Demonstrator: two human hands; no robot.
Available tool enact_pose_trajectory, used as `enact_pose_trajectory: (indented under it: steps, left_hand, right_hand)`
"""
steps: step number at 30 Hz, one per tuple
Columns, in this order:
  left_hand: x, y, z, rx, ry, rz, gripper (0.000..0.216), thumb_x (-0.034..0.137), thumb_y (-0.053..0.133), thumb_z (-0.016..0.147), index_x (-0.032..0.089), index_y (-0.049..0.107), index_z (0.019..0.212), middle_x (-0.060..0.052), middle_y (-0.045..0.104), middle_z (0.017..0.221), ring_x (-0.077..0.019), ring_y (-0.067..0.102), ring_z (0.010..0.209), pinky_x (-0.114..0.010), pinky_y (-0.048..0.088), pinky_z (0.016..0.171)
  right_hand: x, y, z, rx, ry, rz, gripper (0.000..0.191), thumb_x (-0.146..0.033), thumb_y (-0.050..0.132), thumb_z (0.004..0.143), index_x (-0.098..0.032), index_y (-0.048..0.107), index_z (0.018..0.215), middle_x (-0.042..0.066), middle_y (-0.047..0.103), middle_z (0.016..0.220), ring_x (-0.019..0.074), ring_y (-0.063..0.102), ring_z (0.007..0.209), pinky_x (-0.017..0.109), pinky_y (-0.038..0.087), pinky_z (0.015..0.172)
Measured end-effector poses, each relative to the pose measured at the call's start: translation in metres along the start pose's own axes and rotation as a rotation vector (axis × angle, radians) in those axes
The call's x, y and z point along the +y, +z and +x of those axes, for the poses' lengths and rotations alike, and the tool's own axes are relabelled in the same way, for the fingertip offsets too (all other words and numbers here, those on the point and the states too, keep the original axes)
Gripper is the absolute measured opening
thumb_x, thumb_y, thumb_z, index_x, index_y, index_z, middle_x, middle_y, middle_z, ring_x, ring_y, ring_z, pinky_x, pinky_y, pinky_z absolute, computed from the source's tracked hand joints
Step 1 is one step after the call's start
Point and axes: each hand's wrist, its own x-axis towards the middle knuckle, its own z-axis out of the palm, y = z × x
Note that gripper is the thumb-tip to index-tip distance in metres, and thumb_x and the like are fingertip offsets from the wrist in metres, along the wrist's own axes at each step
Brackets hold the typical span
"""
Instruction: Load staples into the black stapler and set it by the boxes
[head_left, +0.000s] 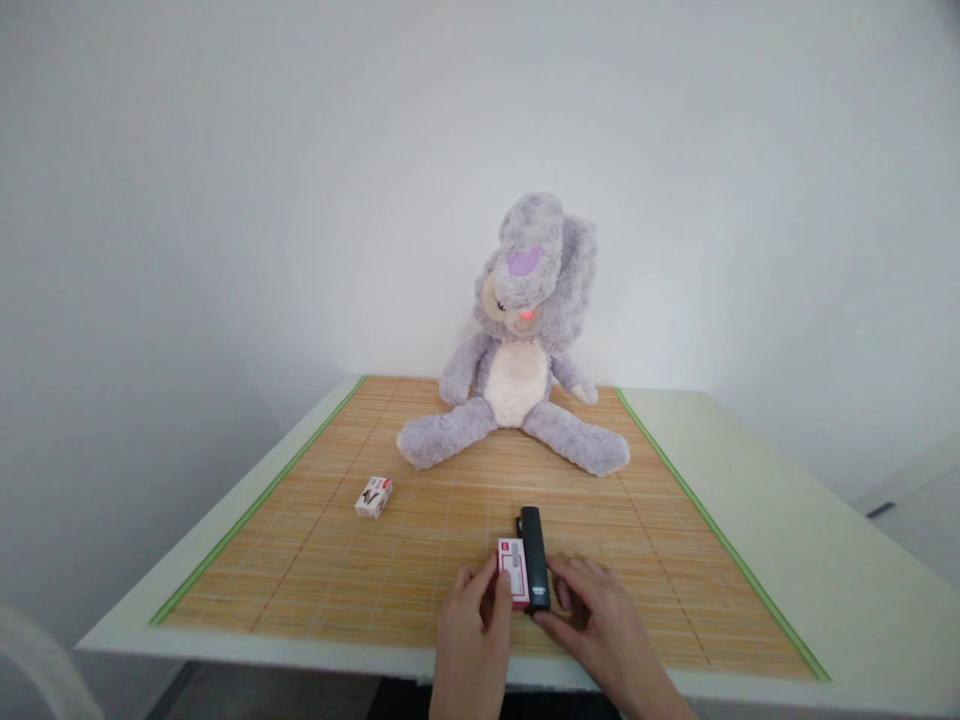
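A black stapler (pixel 535 560) lies lengthwise on the bamboo mat near the table's front edge. Right against its left side is a small white and red box (pixel 514 572), with what looks like a strip of staples printed on top. My left hand (pixel 478 620) pinches this box between thumb and fingers. On the other side, my right hand (pixel 596 615) has its thumb and forefinger about the near end of the stapler, the other fingers curled under. Farther left on the mat sits a second small box (pixel 373 497), white and red with a dark picture on it.
A grey plush rabbit (pixel 517 385) sits at the back of the mat against the white wall (pixel 300 180), legs spread. The green-edged bamboo mat (pixel 300 580) covers much of the white table (pixel 787 520). A pale curved object (pixel 45 665) is at the lower left.
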Motion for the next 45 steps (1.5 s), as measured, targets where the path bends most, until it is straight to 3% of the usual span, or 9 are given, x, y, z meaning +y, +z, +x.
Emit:
enact_pose_trajectory:
  steps: [8, 15, 22, 45]
  left_hand:
    - [0.000, -0.002, 0.001, 0.024, -0.005, -0.042, 0.054, 0.055, 0.047, 0.098, 0.018, 0.071, 0.127, -0.011, 0.070, 0.102, -0.0235, 0.067, 0.090, -0.039, 0.055, 0.085]
    - [-0.004, -0.001, -0.002, -0.018, 0.007, -0.042, 0.053, 0.053, 0.043, 0.100, 0.021, 0.066, 0.134, -0.012, 0.068, 0.120, -0.0249, 0.065, 0.105, -0.040, 0.053, 0.096]
    - [-0.001, -0.002, -0.002, -0.030, 0.003, -0.018, 0.050, 0.052, 0.043, 0.100, 0.022, 0.068, 0.131, -0.012, 0.069, 0.115, -0.0242, 0.066, 0.097, -0.039, 0.054, 0.088]
    - [0.006, -0.004, -0.002, -0.067, 0.030, -0.037, 0.047, 0.050, 0.041, 0.100, 0.021, 0.072, 0.120, -0.011, 0.069, 0.110, -0.0245, 0.066, 0.098, -0.041, 0.053, 0.092]
  right_hand:
    - [-0.002, -0.001, 0.001, -0.015, 0.018, 0.003, 0.048, -0.036, 0.077, 0.085, -0.027, 0.064, 0.131, 0.000, 0.068, 0.088, 0.0229, 0.061, 0.087, 0.036, 0.042, 0.081]
    - [-0.001, -0.002, 0.001, -0.005, 0.008, 0.016, 0.048, -0.036, 0.076, 0.086, -0.028, 0.064, 0.132, 0.001, 0.068, 0.088, 0.0235, 0.062, 0.088, 0.036, 0.043, 0.081]
    - [-0.003, -0.002, 0.001, 0.003, 0.018, 0.019, 0.046, -0.037, 0.074, 0.086, -0.027, 0.065, 0.130, 0.002, 0.069, 0.088, 0.0235, 0.062, 0.086, 0.036, 0.044, 0.081]
    - [-0.001, -0.001, -0.002, 0.012, 0.014, 0.041, 0.043, -0.039, 0.075, 0.086, -0.027, 0.066, 0.127, 0.001, 0.069, 0.087, 0.0231, 0.062, 0.086, 0.035, 0.044, 0.080]
